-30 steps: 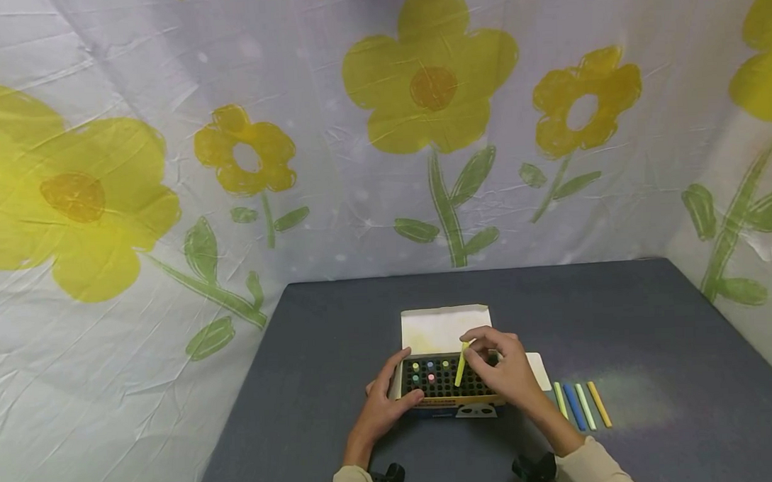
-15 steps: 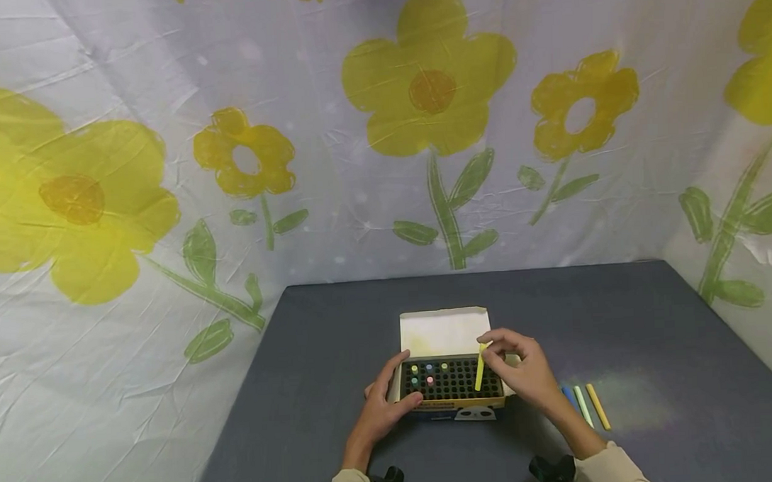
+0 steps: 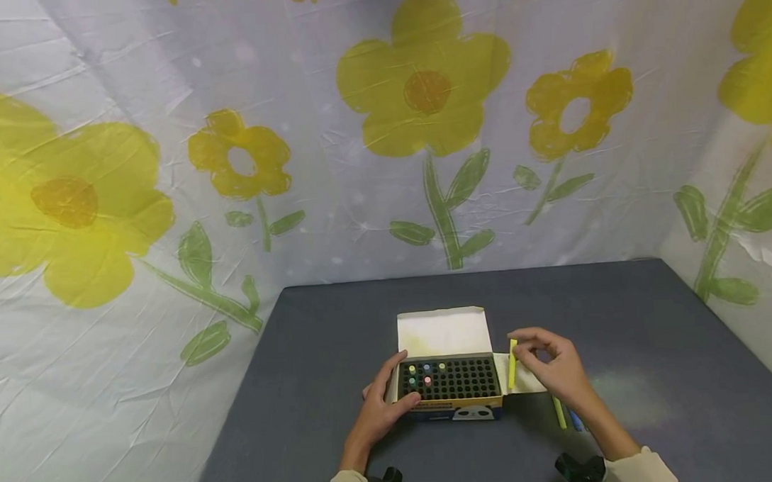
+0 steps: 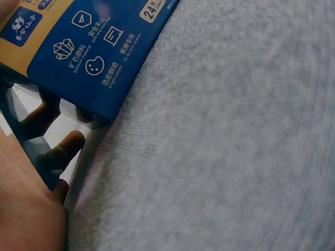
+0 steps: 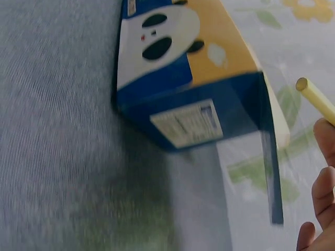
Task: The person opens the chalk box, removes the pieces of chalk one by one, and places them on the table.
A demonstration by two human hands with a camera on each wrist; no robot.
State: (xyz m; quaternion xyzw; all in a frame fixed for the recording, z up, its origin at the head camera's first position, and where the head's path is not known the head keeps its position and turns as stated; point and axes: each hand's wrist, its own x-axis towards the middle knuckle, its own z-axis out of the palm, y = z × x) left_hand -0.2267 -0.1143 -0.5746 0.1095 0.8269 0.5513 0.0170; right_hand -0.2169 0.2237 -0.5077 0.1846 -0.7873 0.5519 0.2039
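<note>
In the head view, my right hand (image 3: 556, 366) pinches a yellow chalk stick (image 3: 512, 364) by its top. The stick hangs nearly upright over the open side flap (image 3: 530, 383), just right of the chalk box. In the right wrist view, the free end of that chalk stick (image 5: 314, 97) shows beside the blue and orange chalk box (image 5: 157, 47). My left hand (image 3: 382, 411) grips the left end of the chalk box (image 3: 446, 413), thumb at the front edge. Several coloured chalk ends stand at the left in the black holed insert (image 3: 467, 383). Its other visible holes hold no chalk.
The white box lid (image 3: 443, 331) is folded back behind the box. To the right on the dark table (image 3: 338, 328), a yellow-green chalk (image 3: 559, 413) and a blue chalk (image 3: 576, 421) lie partly behind my right forearm. A flowered cloth (image 3: 334, 221) hangs behind the table.
My right hand has carried the yellow chalk rightward, from above the insert to beyond the box's right end. Its forearm now covers more of the chalks on the table. My left hand keeps its grip.
</note>
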